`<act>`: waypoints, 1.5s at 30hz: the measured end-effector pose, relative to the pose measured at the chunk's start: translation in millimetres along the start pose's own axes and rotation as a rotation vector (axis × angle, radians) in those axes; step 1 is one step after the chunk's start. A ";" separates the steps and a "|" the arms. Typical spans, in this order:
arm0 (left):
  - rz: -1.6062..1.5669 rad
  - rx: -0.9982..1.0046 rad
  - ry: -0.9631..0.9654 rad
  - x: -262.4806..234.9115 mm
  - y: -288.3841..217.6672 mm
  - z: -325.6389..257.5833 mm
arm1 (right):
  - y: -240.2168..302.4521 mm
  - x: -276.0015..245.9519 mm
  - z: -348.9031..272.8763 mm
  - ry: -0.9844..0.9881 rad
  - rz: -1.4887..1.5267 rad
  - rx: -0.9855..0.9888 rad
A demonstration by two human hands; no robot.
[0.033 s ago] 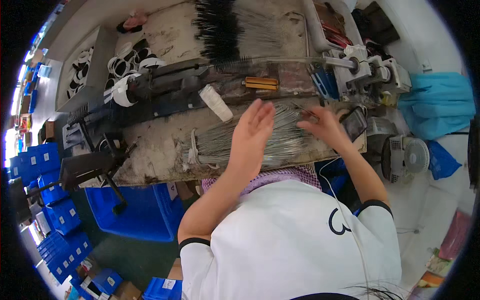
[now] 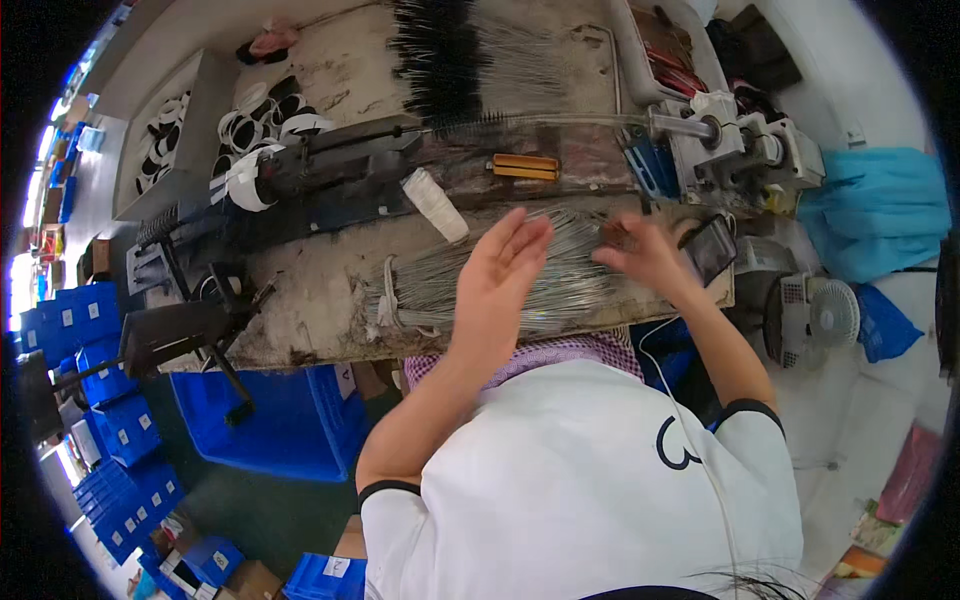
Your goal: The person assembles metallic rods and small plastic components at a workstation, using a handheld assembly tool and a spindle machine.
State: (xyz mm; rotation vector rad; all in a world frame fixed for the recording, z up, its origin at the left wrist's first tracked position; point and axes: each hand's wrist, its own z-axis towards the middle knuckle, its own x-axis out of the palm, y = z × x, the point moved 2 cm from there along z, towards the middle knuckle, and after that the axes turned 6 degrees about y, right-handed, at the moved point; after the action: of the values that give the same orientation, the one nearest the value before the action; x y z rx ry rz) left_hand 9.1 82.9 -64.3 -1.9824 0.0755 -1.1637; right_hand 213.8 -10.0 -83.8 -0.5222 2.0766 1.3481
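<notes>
A bundle of thin silver wires (image 2: 570,270) lies across the near edge of the workbench, with a white tie (image 2: 388,292) around its left end. Over the middle of the bundle is my left hand (image 2: 503,270), open, fingers stretched out and holding nothing I can see. My right hand (image 2: 648,255) is at the bundle's right end, thumb and fingers bent toward each other. Something thin and dark is at its fingertips, too blurred to name. A white wrapped roll (image 2: 436,205) lies just beyond the wires.
A black bristle brush (image 2: 436,60) lies at the back beside more loose wires (image 2: 515,65). A machine with a metal shaft (image 2: 685,125) stands at the right, near a phone (image 2: 708,248). White rings (image 2: 245,128) and an orange holder (image 2: 524,167) are on the bench; a blue bin (image 2: 265,425) is below.
My left hand has shifted very slightly. The thin dark thing at my right fingertips showed more sharply before and is now blurred.
</notes>
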 end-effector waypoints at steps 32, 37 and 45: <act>1.209 0.628 -0.504 -65.5 -58.4 -40.8 | 109.4 -76.7 83.7 -0.603 0.004 -0.438; -0.538 -0.195 0.052 -19.2 -23.6 42.4 | 106.0 -44.9 117.8 -0.560 -0.080 -0.440; -0.921 0.136 0.890 -22.5 -93.8 0.1 | 95.9 -37.2 149.8 -0.589 -0.208 -0.526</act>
State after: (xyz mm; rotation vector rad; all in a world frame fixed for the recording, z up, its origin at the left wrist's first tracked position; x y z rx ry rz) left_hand -34.7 154.8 -17.2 -1.2096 -0.4943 -2.4859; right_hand 223.1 165.9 -39.2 -0.4627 1.1657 1.6735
